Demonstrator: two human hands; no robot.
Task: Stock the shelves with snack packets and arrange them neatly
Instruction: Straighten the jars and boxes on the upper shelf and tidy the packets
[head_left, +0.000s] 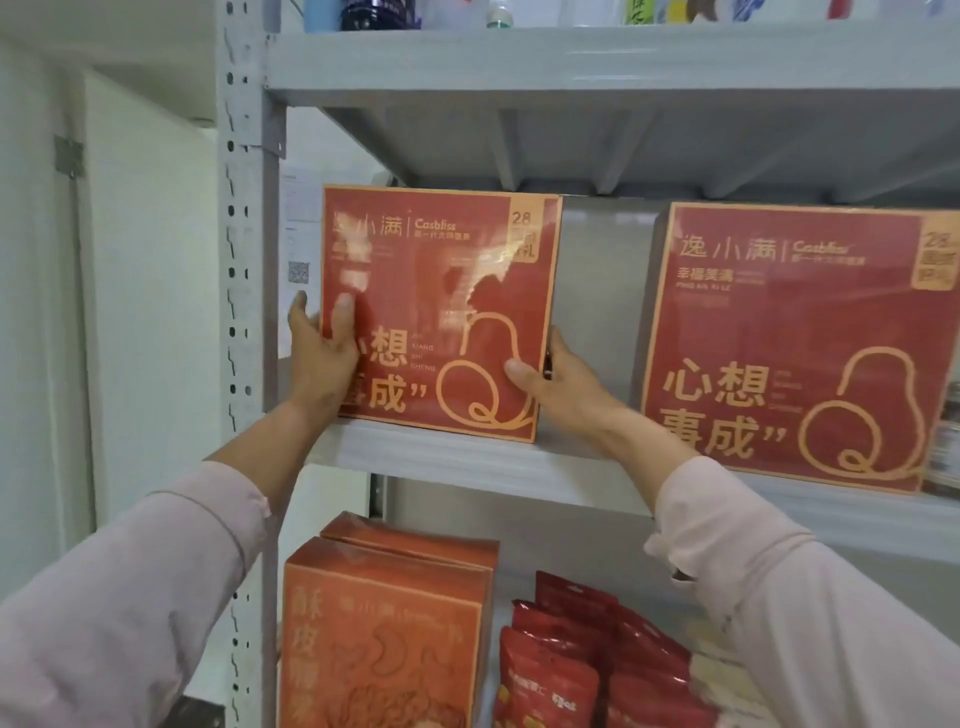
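While both hands clamp its sides, a red snack box (441, 312) stands upright at the left end of the middle shelf (467, 457), its bottom edge close to the front lip. The left hand (322, 353) wraps the box's left edge, thumb flat on the front face and fingers curled behind. The right hand (550, 379) grips the lower right edge, thumb on the front and the other fingers hidden behind the box.

The risk looks plain from here. Let go this near the lip, the tall, thin box could tip forward off the shelf. Its glossy wrap may also slide under the thumbs if it is shoved back too fast. A push to the left could jam it against the perforated steel upright (244, 260).

The box is flat and nearly square, deep red with an orange border. It carries large orange Chinese characters, a looping gourd-shaped outline, the word "Casbliss" and a "28" tab at its top right corner. Reflections smear across its film.

A matching second box (789, 353) stands to the right on the same shelf, nearer the camera, with a bare gap between them. On the shelf below sit orange cartons (384, 623) and a row of red pouches (571, 670). A paper notice (298, 249) with a QR code hangs behind the upright.
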